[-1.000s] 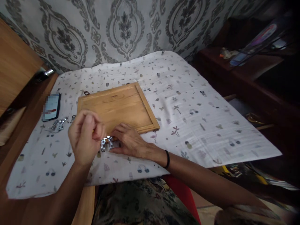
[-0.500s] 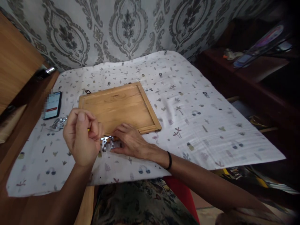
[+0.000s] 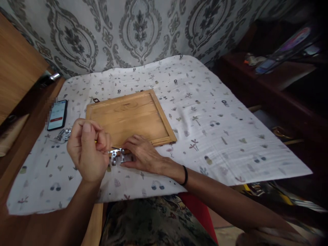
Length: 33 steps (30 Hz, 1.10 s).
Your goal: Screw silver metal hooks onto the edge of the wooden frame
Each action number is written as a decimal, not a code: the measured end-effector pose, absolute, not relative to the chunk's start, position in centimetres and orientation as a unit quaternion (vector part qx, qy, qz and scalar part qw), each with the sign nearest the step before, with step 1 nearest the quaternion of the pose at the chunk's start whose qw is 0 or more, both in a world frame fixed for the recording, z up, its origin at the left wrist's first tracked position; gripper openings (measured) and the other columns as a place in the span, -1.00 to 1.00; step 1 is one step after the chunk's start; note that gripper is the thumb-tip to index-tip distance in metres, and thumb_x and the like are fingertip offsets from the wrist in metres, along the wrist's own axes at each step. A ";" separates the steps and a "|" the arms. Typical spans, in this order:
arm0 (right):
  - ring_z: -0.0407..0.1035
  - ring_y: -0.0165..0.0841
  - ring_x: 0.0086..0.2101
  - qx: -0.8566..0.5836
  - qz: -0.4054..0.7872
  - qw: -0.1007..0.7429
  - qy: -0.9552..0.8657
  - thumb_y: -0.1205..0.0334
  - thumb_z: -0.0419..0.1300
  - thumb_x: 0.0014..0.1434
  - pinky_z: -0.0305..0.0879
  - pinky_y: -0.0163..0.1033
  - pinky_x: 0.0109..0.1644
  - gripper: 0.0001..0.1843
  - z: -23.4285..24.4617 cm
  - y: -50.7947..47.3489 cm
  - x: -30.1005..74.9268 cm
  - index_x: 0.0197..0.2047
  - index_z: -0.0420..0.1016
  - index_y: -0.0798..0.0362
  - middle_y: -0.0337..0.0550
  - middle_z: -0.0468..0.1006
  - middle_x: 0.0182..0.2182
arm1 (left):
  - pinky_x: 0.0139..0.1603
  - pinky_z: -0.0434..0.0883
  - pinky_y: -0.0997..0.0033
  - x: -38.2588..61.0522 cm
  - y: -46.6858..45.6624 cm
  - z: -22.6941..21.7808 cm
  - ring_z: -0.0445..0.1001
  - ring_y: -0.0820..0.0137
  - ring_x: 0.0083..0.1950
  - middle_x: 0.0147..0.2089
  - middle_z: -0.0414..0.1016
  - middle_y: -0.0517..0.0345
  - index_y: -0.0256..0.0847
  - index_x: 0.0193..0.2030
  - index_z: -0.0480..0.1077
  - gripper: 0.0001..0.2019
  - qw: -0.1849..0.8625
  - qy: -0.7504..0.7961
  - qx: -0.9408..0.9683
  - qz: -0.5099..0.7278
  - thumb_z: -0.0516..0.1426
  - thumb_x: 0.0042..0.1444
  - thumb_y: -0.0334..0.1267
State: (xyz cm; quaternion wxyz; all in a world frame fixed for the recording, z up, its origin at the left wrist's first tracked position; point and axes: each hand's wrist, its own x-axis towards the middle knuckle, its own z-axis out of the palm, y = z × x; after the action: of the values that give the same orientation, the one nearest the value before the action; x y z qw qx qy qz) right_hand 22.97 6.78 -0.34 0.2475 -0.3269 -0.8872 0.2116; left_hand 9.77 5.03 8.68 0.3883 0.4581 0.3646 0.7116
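My left hand (image 3: 88, 150) is closed around a slim tool, apparently a screwdriver, with a bit of yellow handle (image 3: 95, 141) showing between the fingers. Its thin dark shaft points right, toward a shiny metal fitting (image 3: 114, 159) with two projecting parts at the near edge of a framed wooden panel (image 3: 128, 118). My right hand (image 3: 143, 153) presses on that edge with its fingers, while the thumb lies against the fitting's right part. The tool's tip and the fitting's far side are hard to make out. A small dark metal loop (image 3: 96, 100) sticks out from the panel's far edge.
More shiny metal fittings (image 3: 61, 135) lie left of my left hand, below a phone (image 3: 56, 115) with a lit screen. A patterned white cloth (image 3: 220, 147) covers the table. Wooden furniture (image 3: 17, 65) stands at the left, dark shelving (image 3: 256, 78) at the right.
My left hand has shifted slightly left, uncovering a little more of the thin shaft. The panel, the fitting and my right hand stay in place.
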 end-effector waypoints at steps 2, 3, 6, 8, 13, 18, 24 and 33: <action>0.34 -0.16 -0.12 -0.328 0.209 0.246 -0.888 -0.10 0.42 0.13 0.29 -0.08 -0.04 -0.44 -0.3 6.8 22.9 0.00 0.55 0.18 -0.01 0.56 -0.15 | -0.64 -0.11 0.44 9.9 5.0 8.8 -0.15 0.60 -0.68 -0.67 -0.04 0.39 -0.17 -0.41 0.39 -0.76 0.392 0.369 0.454 0.710 0.20 0.31 -0.23; 0.34 -0.16 -0.12 -0.329 0.207 0.244 -0.888 -0.11 0.42 0.13 0.29 -0.08 -0.04 -0.44 -0.3 6.8 22.9 -0.01 0.55 0.19 -0.01 0.56 -0.15 | -0.64 -0.12 0.43 9.9 5.0 8.9 -0.15 0.59 -0.68 -0.67 -0.05 0.39 -0.16 -0.42 0.38 -0.75 0.392 0.369 0.454 0.709 0.19 0.31 -0.23; 0.33 -0.15 -0.13 -0.331 0.205 0.240 -0.889 -0.10 0.42 0.13 0.29 -0.08 -0.04 -0.44 -0.3 6.8 22.9 -0.04 0.56 0.22 0.00 0.55 -0.17 | -0.63 -0.12 0.40 10.0 5.0 8.8 -0.15 0.58 -0.67 -0.67 -0.05 0.38 -0.15 -0.43 0.38 -0.74 0.395 0.377 0.453 0.704 0.18 0.32 -0.23; 0.33 -0.15 -0.13 -0.332 0.204 0.241 -0.889 -0.11 0.42 0.14 0.28 -0.08 -0.05 -0.45 -0.3 6.8 22.8 -0.05 0.56 0.22 0.00 0.55 -0.17 | -0.62 -0.12 0.39 10.0 5.1 8.7 -0.15 0.57 -0.66 -0.66 -0.05 0.38 -0.15 -0.43 0.37 -0.74 0.397 0.382 0.453 0.701 0.18 0.32 -0.21; 0.32 -0.16 -0.14 -0.331 0.209 0.242 -0.888 -0.11 0.42 0.13 0.27 -0.08 -0.05 -0.45 -0.3 6.8 22.8 -0.06 0.56 0.22 0.00 0.55 -0.17 | -0.62 -0.10 0.39 10.0 5.1 8.4 -0.13 0.56 -0.65 -0.64 -0.03 0.37 -0.15 -0.41 0.38 -0.74 0.393 0.394 0.460 0.692 0.16 0.34 -0.20; 0.32 -0.17 -0.13 -0.333 0.210 0.240 -0.887 -0.14 0.39 0.16 0.27 -0.08 -0.04 -0.45 -0.4 6.8 22.8 -0.04 0.55 0.18 -0.02 0.55 -0.16 | -0.62 -0.08 0.38 10.2 5.1 8.5 -0.09 0.55 -0.65 -0.64 0.00 0.35 -0.14 -0.41 0.38 -0.74 0.391 0.403 0.470 0.681 0.16 0.35 -0.20; 0.33 -0.16 -0.12 -0.338 0.207 0.236 -0.887 -0.15 0.40 0.14 0.29 -0.08 -0.03 -0.44 -0.2 6.8 22.9 -0.05 0.55 0.18 -0.01 0.55 -0.15 | -0.62 -0.07 0.39 10.2 5.0 8.5 -0.09 0.55 -0.64 -0.63 0.01 0.35 -0.16 -0.40 0.38 -0.74 0.382 0.403 0.466 0.690 0.15 0.35 -0.22; 0.33 -0.15 -0.10 -0.330 0.215 0.238 -0.888 -0.14 0.39 0.16 0.29 -0.06 -0.02 -0.44 -0.3 6.8 22.9 -0.01 0.54 0.17 0.00 0.55 -0.14 | -0.66 -0.07 0.43 9.8 4.9 8.4 -0.10 0.58 -0.67 -0.65 -0.01 0.37 -0.16 -0.42 0.39 -0.74 0.383 0.388 0.460 0.701 0.21 0.31 -0.20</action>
State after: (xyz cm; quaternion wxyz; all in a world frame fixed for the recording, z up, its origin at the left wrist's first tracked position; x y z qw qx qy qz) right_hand 22.94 6.82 -0.28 0.2376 -0.3298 -0.8880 0.2152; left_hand 9.85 4.92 8.38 0.3828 0.4601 0.3884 0.7007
